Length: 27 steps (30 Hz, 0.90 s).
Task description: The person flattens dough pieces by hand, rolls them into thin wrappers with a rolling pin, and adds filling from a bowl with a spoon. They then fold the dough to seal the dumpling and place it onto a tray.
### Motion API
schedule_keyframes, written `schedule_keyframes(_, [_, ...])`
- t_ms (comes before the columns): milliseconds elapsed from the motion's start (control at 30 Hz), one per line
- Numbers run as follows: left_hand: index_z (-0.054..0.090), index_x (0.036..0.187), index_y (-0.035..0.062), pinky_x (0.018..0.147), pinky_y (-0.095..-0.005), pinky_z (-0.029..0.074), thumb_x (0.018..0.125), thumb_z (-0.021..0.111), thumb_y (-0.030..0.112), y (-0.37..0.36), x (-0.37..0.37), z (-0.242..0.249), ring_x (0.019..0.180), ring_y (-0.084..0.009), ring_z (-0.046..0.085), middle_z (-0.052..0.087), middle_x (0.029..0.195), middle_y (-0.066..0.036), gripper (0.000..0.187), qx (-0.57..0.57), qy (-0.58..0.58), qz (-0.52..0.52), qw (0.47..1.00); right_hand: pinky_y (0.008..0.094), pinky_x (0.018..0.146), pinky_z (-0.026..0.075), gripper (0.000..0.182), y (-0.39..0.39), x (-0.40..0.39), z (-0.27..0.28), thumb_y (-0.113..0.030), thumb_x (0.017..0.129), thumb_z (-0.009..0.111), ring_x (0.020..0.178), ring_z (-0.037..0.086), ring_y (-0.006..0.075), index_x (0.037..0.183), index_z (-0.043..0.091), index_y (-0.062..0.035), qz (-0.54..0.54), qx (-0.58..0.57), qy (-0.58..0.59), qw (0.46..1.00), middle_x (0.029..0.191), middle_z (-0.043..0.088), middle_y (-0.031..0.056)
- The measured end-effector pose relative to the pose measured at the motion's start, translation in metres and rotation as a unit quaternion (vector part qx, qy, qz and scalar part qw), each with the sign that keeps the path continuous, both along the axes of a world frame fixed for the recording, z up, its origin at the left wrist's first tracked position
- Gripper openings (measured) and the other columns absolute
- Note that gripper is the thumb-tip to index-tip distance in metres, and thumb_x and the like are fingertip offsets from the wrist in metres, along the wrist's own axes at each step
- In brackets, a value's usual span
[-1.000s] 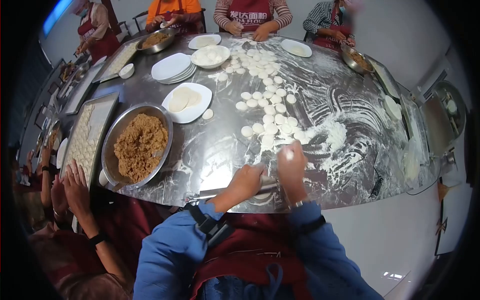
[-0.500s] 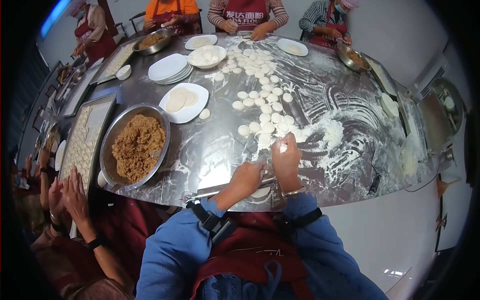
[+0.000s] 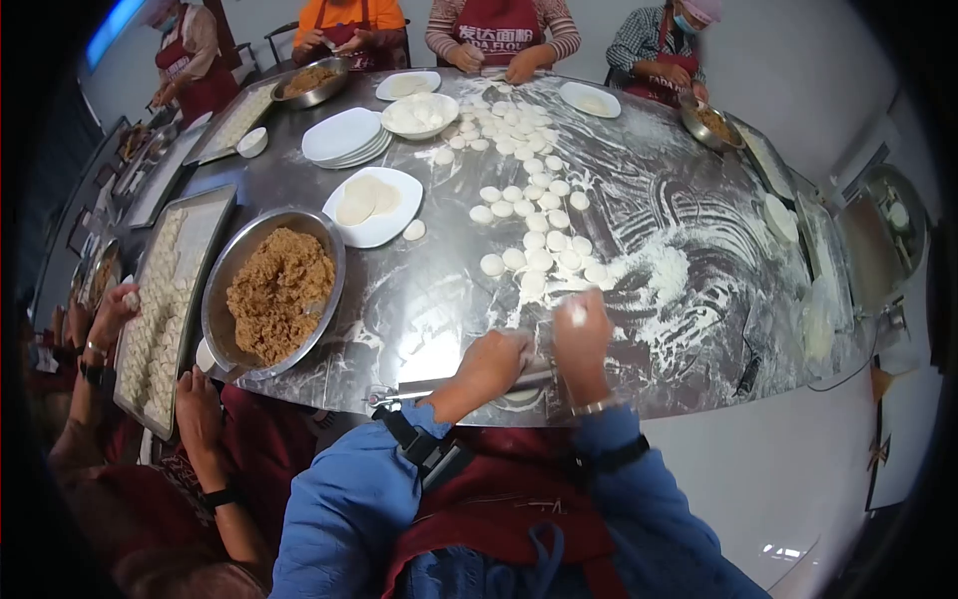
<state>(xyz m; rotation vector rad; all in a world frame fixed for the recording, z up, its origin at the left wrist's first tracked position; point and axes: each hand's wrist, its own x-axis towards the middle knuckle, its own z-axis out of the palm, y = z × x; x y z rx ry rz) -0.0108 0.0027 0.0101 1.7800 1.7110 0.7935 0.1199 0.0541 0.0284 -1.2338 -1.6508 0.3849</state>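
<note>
My left hand (image 3: 491, 364) is curled closed over a metal bar (image 3: 424, 385) at the table's near edge; its fingertips are blurred, and what they hold is hidden. A pale flat dough wrapper (image 3: 521, 396) lies partly under the bar. Just to the right, my right hand (image 3: 584, 344) is closed, with a white floury dough piece (image 3: 577, 313) showing at its fingers. Beyond my hands, several round dough pieces (image 3: 539, 261) are spread over the floured steel table (image 3: 419, 290).
At left stand a steel bowl of brown filling (image 3: 279, 290), a plate of wrappers (image 3: 389, 222) and a tray of dumplings (image 3: 205, 225). A co-worker's hands (image 3: 200, 409) are beside that tray. Stacked plates (image 3: 344, 135) and other people are farther back. Loose flour (image 3: 664, 270) lies at right.
My right hand has drawn back toward me from the dough pieces. My left hand stays by the bar. The co-worker's hands at left have moved apart, and the whole view has shifted slightly.
</note>
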Motion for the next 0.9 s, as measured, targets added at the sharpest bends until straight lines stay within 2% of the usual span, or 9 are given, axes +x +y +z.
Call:
schedule_keyframes(100, [0.06, 0.092, 0.009, 0.071, -0.0445, 0.048, 0.083, 0.052, 0.014, -0.007, -0.012, 0.004, 0.08, -0.0381, 0.06, 0.063, 0.083, -0.018, 0.013, -0.04, 0.057, -0.036, 0.997, 0.0436, 0.053, 0.043, 0.015, -0.039, 0.027, -0.012, -0.013, 0.081, 0.058, 0.058, 0.057, 0.0342, 0.081, 0.047, -0.0025, -0.005, -0.095, 0.038, 0.995, 0.061, 0.052, 0.0176])
schedule_keyframes(167, [0.06, 0.092, 0.0091, 0.071, -0.0448, 0.048, 0.084, 0.052, 0.014, -0.015, -0.011, 0.003, 0.08, -0.0381, 0.06, 0.063, 0.082, -0.018, 0.012, -0.046, 0.049, -0.017, 0.998, 0.0328, 0.052, 0.042, 0.015, -0.057, 0.039, -0.032, -0.01, 0.081, 0.058, 0.055, 0.051, 0.0153, 0.076, 0.045, -0.0044, -0.021, -0.064, 0.063, 0.996, 0.058, 0.045, 0.0105])
schedule_keyframes(267, [0.06, 0.093, 0.0086, 0.07, -0.0449, 0.048, 0.084, 0.052, 0.014, -0.023, -0.005, 0.002, 0.079, -0.0385, 0.06, 0.063, 0.081, -0.018, 0.013, -0.05, 0.042, -0.009, 0.998, 0.0425, 0.054, 0.044, 0.015, -0.022, 0.013, -0.001, -0.012, 0.08, 0.059, 0.059, 0.057, 0.0348, 0.082, 0.048, -0.0033, -0.006, -0.067, 0.027, 0.997, 0.063, 0.053, 0.0173])
schedule_keyframes(467, [0.06, 0.091, 0.0077, 0.07, -0.0447, 0.048, 0.083, 0.056, 0.019, -0.019, 0.001, -0.005, 0.078, -0.0367, 0.061, 0.063, 0.077, -0.016, 0.014, 0.081, -0.002, 0.052, 0.995, 0.0423, 0.054, 0.043, 0.013, -0.002, -0.001, -0.006, -0.011, 0.08, 0.058, 0.058, 0.055, 0.0364, 0.08, 0.048, -0.0032, -0.009, 0.016, 0.011, 1.0, 0.062, 0.052, 0.016])
schedule_keyframes(533, [0.063, 0.091, 0.009, 0.07, -0.04, 0.049, 0.081, 0.06, 0.019, -0.012, -0.014, -0.007, 0.078, -0.0329, 0.062, 0.065, 0.082, -0.013, 0.014, -0.037, 0.055, -0.017, 0.998, 0.0406, 0.055, 0.044, 0.012, -0.02, 0.018, -0.012, -0.01, 0.08, 0.058, 0.058, 0.055, 0.0349, 0.078, 0.048, -0.0035, -0.002, -0.068, 0.049, 0.997, 0.062, 0.052, 0.0149])
schedule_keyframes(633, [0.063, 0.096, 0.0063, 0.07, -0.033, 0.048, 0.085, 0.059, 0.023, 0.006, -0.064, 0.0, 0.072, -0.0177, 0.061, 0.065, 0.082, -0.011, 0.02, 0.043, -0.085, 0.057, 0.994, 0.0388, 0.056, 0.044, 0.011, -0.044, 0.036, -0.025, -0.009, 0.08, 0.058, 0.058, 0.055, 0.0329, 0.076, 0.048, -0.004, 0.004, -0.124, 0.112, 0.986, 0.063, 0.051, 0.0145])
schedule_keyframes(767, [0.058, 0.104, -0.0034, 0.065, -0.0219, 0.046, 0.087, 0.057, 0.015, 0.041, -0.138, 0.031, 0.071, -0.0089, 0.057, 0.061, 0.08, -0.006, 0.025, 0.057, -0.431, 0.323, 0.841, 0.0376, 0.055, 0.043, 0.012, -0.048, 0.037, -0.024, -0.008, 0.08, 0.058, 0.057, 0.055, 0.0317, 0.076, 0.047, -0.0039, 0.013, -0.11, 0.105, 0.988, 0.063, 0.05, 0.0147])
schedule_keyframes(833, [0.058, 0.105, -0.0034, 0.068, -0.0241, 0.047, 0.085, 0.056, 0.014, 0.051, -0.147, 0.013, 0.074, -0.0123, 0.059, 0.063, 0.083, -0.008, 0.026, 0.021, -0.339, 0.322, 0.883, 0.0378, 0.055, 0.043, 0.012, -0.037, 0.037, -0.031, -0.008, 0.08, 0.057, 0.057, 0.055, 0.032, 0.076, 0.047, -0.0038, 0.014, -0.083, 0.084, 0.993, 0.063, 0.05, 0.015])
schedule_keyframes(900, [0.056, 0.11, -0.003, 0.079, -0.0327, 0.049, 0.083, 0.055, 0.013, 0.059, -0.146, -0.007, 0.086, -0.0266, 0.063, 0.065, 0.094, -0.016, 0.031, 0.074, -0.028, 0.302, 0.95, 0.0263, 0.039, 0.038, 0.012, -0.031, 0.037, -0.038, -0.002, 0.084, 0.051, 0.043, 0.048, 0.0101, 0.076, 0.042, -0.0047, 0.029, -0.003, 0.034, 0.999, 0.055, 0.048, 0.0041])
